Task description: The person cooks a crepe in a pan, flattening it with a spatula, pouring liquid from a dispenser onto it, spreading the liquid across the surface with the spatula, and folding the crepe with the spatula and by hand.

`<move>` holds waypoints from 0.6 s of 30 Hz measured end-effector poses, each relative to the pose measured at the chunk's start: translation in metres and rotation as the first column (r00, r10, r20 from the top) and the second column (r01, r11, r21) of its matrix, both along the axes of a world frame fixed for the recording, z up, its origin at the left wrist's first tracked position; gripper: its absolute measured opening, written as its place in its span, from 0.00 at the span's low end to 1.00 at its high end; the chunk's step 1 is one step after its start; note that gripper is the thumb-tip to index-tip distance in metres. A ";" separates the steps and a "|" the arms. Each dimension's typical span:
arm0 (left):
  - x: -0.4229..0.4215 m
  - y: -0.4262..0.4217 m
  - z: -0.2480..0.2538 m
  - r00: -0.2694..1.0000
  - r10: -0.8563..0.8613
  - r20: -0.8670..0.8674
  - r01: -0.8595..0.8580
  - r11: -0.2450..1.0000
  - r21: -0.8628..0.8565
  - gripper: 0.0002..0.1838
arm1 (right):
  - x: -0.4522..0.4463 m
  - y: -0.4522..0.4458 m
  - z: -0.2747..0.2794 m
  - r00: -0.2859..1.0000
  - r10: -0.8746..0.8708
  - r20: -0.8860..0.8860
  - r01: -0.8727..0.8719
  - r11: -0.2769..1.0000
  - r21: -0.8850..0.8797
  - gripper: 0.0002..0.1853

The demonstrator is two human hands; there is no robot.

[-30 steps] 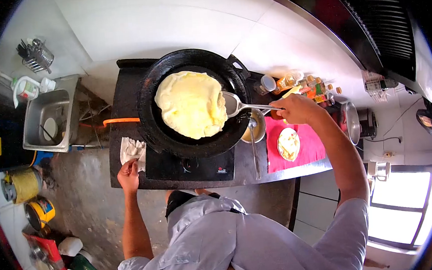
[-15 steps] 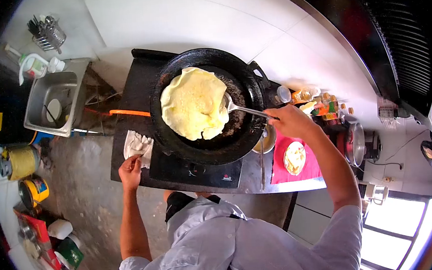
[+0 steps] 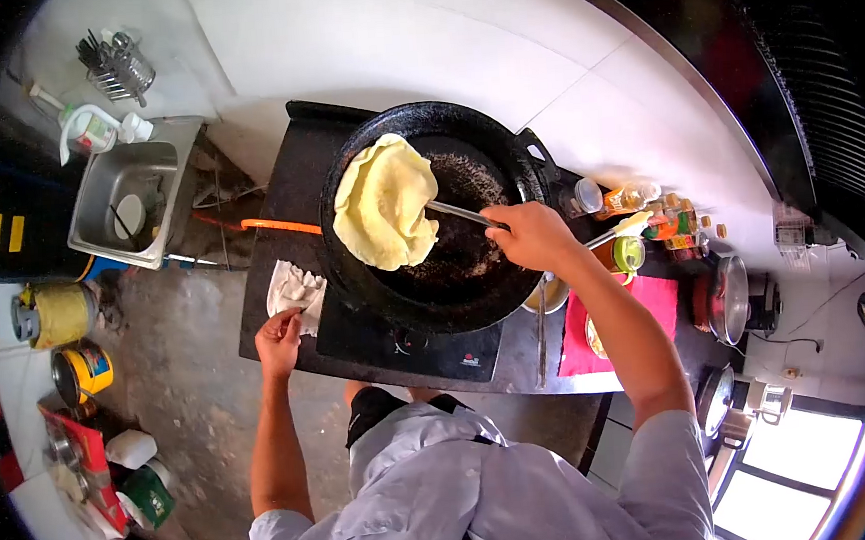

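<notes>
A big black wok [image 3: 500, 305] stands on the stove. A pale yellow pancake [image 3: 383, 203] lies in its left half, tilted and buckled, with its right edge raised. My right hand [image 3: 530, 235] is wrapped round the handle of a metal spatula [image 3: 461, 212]; the blade is hidden at or under the pancake's right side. At the stove's left edge, my left hand [image 3: 279, 341] has its fingers closed on the lower edge of a crumpled white cloth [image 3: 294, 288].
A ladle [image 3: 541, 348] rests by a bowl [image 3: 547, 295] right of the wok. Farther right are a red mat [image 3: 646, 310] with a partly hidden plate, and several bottles [image 3: 665, 219]. An orange hose [image 3: 279, 227] runs left, near the sink [image 3: 98, 218].
My right hand and the spatula have moved left across the wok. The pancake is pushed left, looks narrower, and its right side has lifted. My left hand stays at the cloth.
</notes>
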State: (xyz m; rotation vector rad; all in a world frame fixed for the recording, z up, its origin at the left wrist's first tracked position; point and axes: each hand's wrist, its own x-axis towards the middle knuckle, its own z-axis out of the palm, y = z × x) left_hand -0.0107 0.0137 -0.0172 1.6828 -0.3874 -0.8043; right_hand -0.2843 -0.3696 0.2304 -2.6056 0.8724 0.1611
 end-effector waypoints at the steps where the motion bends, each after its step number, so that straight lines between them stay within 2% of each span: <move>1: 0.001 0.001 0.000 1.000 0.006 -0.013 -0.006 1.000 -0.007 0.09 | 0.000 0.006 0.010 0.999 -0.032 -0.014 0.032 0.999 0.024 0.16; 5: 0.001 -0.001 0.000 1.000 0.017 -0.020 -0.016 1.000 0.025 0.09 | -0.028 0.021 0.018 0.988 -0.147 0.045 0.143 0.987 0.074 0.16; 8: 0.002 0.000 -0.002 0.999 0.022 -0.032 -0.020 0.999 0.050 0.10 | -0.046 0.039 0.027 0.958 -0.282 0.052 0.268 0.945 0.188 0.17; 13: 0.006 -0.001 0.000 0.996 0.024 -0.088 -0.020 0.999 0.045 0.10 | -0.086 0.066 0.011 0.876 -0.470 0.110 0.391 0.824 0.411 0.23; 18: 0.012 -0.005 0.002 0.988 0.010 -0.156 -0.002 0.998 0.055 0.10 | -0.116 0.082 0.001 0.799 -0.593 0.106 0.506 0.756 0.414 0.23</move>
